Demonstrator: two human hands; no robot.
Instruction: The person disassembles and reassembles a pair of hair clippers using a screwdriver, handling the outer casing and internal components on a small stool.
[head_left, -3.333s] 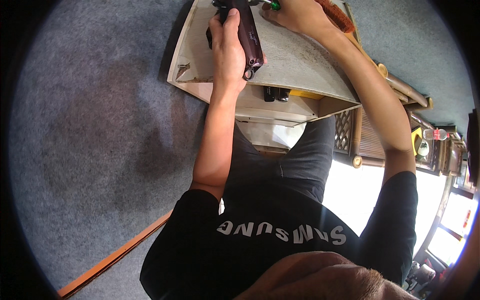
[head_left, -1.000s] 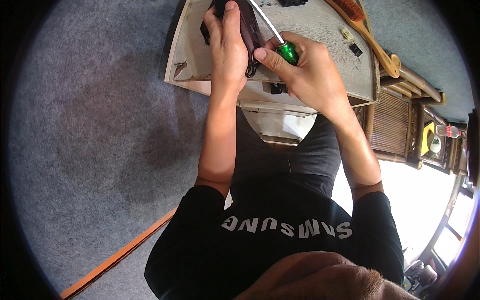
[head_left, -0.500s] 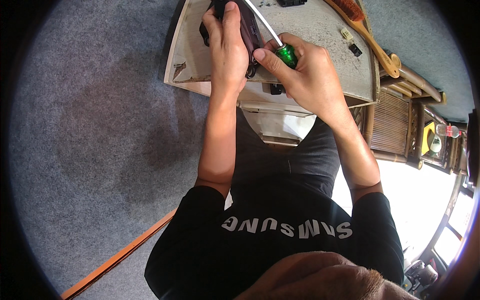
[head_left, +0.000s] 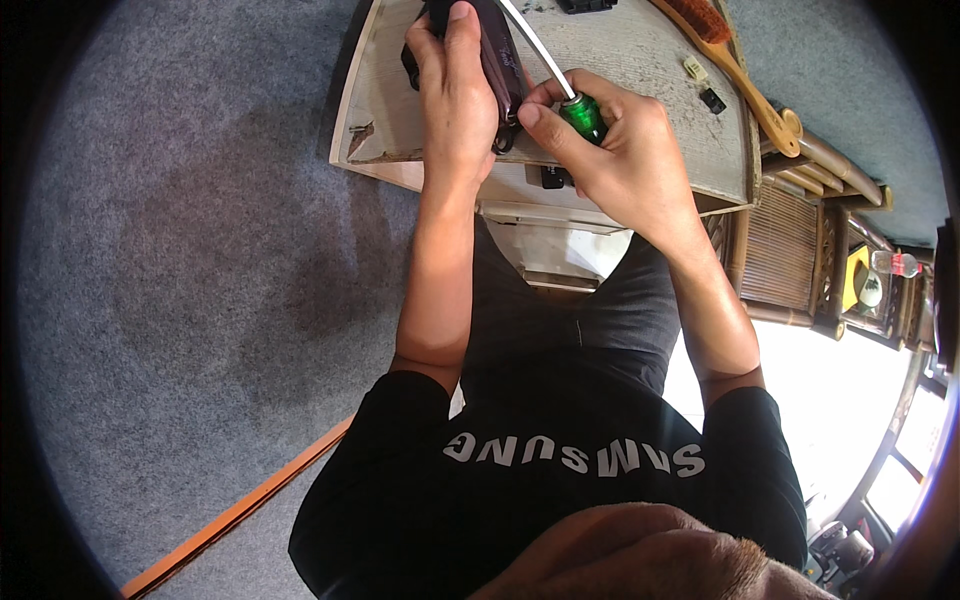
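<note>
So, L hand (head_left: 458,115) on dark device (head_left: 499,66), R hand (head_left: 635,150) on screwdriver (head_left: 583,118)

L hand is wrapped round the device: thumb along its upper face, fingers curled about its left side. Device sits over the L half of the pale tabletop (head_left: 640,120), upper end cut off by top of view; lower end, w/ a sm. ring, is near the L wrist. Can't tell if it touches the wood.

R hand grasps screwdriver by its green see-thru handle, thumb & index finger at the front, rest folded & partly hidden. Thumb tip is just beside the device's lower end. Metal shaft slants up & L toward device's upper part; tip's out of view, so can't tell what it meets.

R side of tabletop: sm. cream piece (head_left: 695,68) near sm. black piece (head_left: 712,100); brush (head_left: 748,85) w/ reddish bristles & wooden handle along the R edge. Black part (head_left: 586,4) at top of view, partly cut off. Under tabletop's front edge, black item (head_left: 552,178), partly hidden.

Farther R: bamboo furniture (head_left: 785,240), clear bottle (head_left: 890,263) w/ red label. Gray carpet (head_left: 200,250) to L, orange strip (head_left: 240,505) across it.
</note>
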